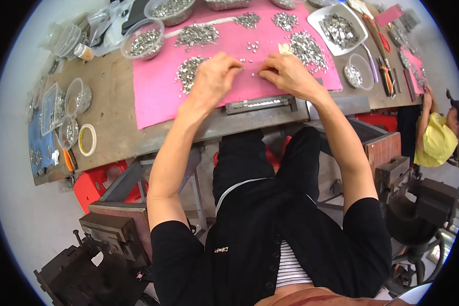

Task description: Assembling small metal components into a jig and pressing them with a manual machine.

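Observation:
Over a pink mat (160, 102) both of my hands are held low, fingers curled and pinched. My left hand (217, 75) is beside a pile of small shiny metal pieces (187, 71); anything in its fingertips is too small to make out. My right hand (286, 74) pinches near a few loose pieces, left of a larger metal pile (307, 51); its fingertips also hide what they may hold. Between the hands lie several tiny pieces (252, 47). At the mat's near edge, below the hands, sits a dark metal bar fixture (260, 104) with a row of bright pieces along it.
More metal piles (198, 34) lie farther back. Round plastic tubs (144, 40) stand at the left, a white square dish (337, 29) and small tub (358, 71) at the right. Orange-handled pliers (386, 79) and a tape roll (87, 140) flank the mat. A co-worker (436, 135) sits far right.

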Demonstrator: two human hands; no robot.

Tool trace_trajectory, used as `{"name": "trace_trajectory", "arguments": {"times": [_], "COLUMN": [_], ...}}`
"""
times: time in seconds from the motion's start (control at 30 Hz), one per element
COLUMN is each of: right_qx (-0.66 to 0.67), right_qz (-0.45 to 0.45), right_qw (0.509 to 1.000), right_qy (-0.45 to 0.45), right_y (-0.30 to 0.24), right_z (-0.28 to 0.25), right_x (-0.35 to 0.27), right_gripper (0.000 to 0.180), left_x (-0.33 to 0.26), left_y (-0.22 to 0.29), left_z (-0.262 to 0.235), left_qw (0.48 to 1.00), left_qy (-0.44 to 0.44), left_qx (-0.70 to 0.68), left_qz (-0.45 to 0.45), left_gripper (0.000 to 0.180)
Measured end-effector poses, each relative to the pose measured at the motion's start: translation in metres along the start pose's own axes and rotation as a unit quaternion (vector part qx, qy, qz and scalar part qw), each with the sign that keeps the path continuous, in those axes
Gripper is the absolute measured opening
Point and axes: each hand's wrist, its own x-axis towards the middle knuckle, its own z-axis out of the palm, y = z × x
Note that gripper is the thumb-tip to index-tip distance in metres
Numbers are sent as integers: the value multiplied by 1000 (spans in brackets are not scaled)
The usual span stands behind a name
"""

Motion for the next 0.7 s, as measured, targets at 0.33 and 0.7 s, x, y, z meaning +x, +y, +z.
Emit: {"name": "trace_trajectory", "arguments": {"times": [0.33,0.7], "right_qx": [-45,125], "right_qz": [-45,84], "right_qw": [991,984], "right_qy": [116,97], "right_y": [14,-20], "right_z": [21,5], "right_x": [-21,-40], "right_gripper": [13,13], "left_x": [-24,-31], "left_y": [16,20], "left_z": [8,8], "left_qw": [996,988], "left_qy": [28,32], "left_qx": [-52,132], "left_qz": [-64,-75], "left_gripper": [29,15]}}
